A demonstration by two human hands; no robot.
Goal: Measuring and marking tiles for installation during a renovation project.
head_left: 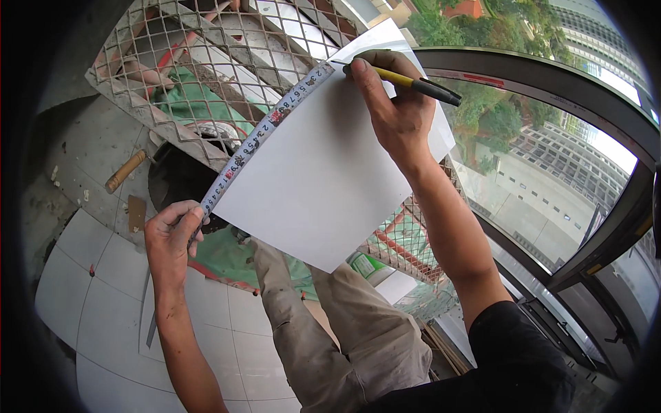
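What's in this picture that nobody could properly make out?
All in the head view:
- Lower end of the dirty white measuring tape: hidden by the bare left hand.
- Part of the rusty metal mesh platform: covered by the flat white sheet.
- White-and-green round container: partly hidden by the beige trousers.
- Left elbow: cut off by the lower edge.

Plain white covers the panel (310, 186); black markings and red accents dot the pale, dark-smudged measuring tape (257, 139); the pen (406, 81) pairs yellow with black; rust-brown mesh (155, 126) forms a grid; trousers (296, 337) are stained beige; the sleeve (520, 344) is black.
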